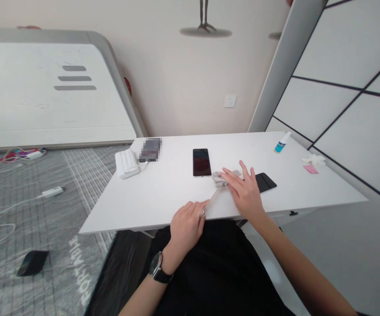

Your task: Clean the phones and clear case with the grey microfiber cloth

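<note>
My left hand (pixel 186 229) is at the table's near edge, with its fingers closed around the end of a clear plastic rod (pixel 212 199). A wristwatch (pixel 157 267) sits on that wrist. The rod's far end is wrapped in a grey cloth (pixel 221 177). My right hand (pixel 245 193) lies over that cloth with its fingers spread, pressing it against the rod. Just past those fingers is a black flat case (pixel 265 182), partly hidden by the hand. A black smartphone (pixel 202 162) lies to the left of the cloth, not touching it.
The white table (pixel 176 206) also holds a white power bank (pixel 127 163) with a cable, a blurred device (pixel 150 149), a blue spray bottle (pixel 281 144), white tissue (pixel 313 160) and a pink note (pixel 310 169). Cables and a charger (pixel 52 192) lie on the grey floor mat (pixel 21 219).
</note>
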`<control>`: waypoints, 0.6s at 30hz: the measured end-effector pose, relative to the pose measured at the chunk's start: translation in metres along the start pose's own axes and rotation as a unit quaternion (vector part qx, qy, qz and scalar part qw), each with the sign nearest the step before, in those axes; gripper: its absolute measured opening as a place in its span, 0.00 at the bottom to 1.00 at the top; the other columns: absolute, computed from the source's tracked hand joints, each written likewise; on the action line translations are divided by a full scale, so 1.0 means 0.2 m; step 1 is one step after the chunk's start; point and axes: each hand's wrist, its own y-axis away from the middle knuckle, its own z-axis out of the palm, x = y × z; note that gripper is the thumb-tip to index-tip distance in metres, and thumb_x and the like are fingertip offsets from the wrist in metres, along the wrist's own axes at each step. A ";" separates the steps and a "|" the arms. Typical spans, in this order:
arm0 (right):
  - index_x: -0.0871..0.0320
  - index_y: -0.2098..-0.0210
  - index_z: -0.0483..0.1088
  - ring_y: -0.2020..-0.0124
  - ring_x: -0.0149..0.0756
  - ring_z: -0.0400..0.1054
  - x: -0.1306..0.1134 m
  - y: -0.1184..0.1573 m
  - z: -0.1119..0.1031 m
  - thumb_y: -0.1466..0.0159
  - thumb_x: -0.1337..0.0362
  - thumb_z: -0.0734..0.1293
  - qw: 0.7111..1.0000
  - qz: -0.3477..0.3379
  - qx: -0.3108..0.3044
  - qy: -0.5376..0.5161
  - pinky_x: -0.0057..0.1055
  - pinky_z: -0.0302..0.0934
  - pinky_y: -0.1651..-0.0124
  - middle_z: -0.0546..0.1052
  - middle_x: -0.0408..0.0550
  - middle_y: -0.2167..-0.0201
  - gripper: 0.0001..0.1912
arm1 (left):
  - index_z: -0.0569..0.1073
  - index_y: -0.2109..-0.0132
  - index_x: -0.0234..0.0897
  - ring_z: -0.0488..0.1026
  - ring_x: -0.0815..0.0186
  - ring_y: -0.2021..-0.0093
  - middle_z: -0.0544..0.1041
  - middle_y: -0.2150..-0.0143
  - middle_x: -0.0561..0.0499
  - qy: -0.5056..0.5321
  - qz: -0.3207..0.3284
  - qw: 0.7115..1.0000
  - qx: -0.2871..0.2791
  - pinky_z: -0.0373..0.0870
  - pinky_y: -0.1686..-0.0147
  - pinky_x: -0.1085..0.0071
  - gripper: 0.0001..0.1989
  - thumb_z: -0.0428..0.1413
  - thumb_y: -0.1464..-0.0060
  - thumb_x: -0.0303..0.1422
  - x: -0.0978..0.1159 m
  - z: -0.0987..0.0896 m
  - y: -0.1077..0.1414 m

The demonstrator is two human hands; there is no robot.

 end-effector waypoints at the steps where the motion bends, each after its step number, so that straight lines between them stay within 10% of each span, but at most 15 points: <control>1: 0.49 0.33 0.66 0.22 0.50 0.40 -0.01 0.00 0.00 0.25 0.70 0.55 1.000 -0.010 -0.007 -0.008 0.66 0.41 0.26 0.73 0.44 0.35 0.25 | 0.74 0.49 0.38 0.73 0.60 0.66 0.78 0.66 0.50 -0.002 0.001 1.000 0.003 0.68 0.66 0.64 0.11 0.49 0.32 0.27 0.00 0.00 0.00; 5: 0.50 0.32 0.66 0.23 0.45 0.44 -0.05 0.02 0.00 0.25 0.71 0.54 0.987 -0.119 -0.086 -0.061 0.58 0.45 0.25 0.71 0.44 0.33 0.26 | 0.75 0.63 0.38 0.73 0.59 0.67 0.77 0.69 0.46 -0.018 -0.005 0.999 0.033 0.68 0.67 0.63 0.09 0.52 0.36 0.28 -0.01 0.01 0.01; 9: 0.47 0.33 0.66 0.23 0.51 0.41 -0.03 0.00 0.01 0.25 0.69 0.56 1.000 -0.005 -0.001 -0.001 0.70 0.40 0.27 0.73 0.45 0.35 0.25 | 0.75 0.51 0.39 0.73 0.61 0.65 0.78 0.66 0.49 -0.007 -0.004 1.000 0.005 0.68 0.66 0.65 0.10 0.49 0.31 0.28 0.00 0.01 0.00; 14: 0.50 0.32 0.65 0.23 0.46 0.44 -0.05 0.01 0.02 0.26 0.70 0.55 0.988 -0.117 -0.083 -0.056 0.59 0.46 0.25 0.71 0.45 0.33 0.26 | 0.73 0.64 0.39 0.73 0.59 0.68 0.77 0.69 0.47 -0.025 0.002 0.998 0.051 0.66 0.67 0.64 0.10 0.50 0.33 0.29 0.00 0.01 0.00; 18: 0.48 0.32 0.65 0.23 0.50 0.42 0.00 -0.02 0.02 0.25 0.70 0.55 0.999 -0.027 -0.015 -0.007 0.68 0.41 0.27 0.73 0.43 0.35 0.25 | 0.74 0.55 0.38 0.73 0.60 0.66 0.78 0.66 0.50 -0.007 0.000 1.000 0.017 0.67 0.66 0.65 0.08 0.50 0.32 0.27 0.00 0.00 0.00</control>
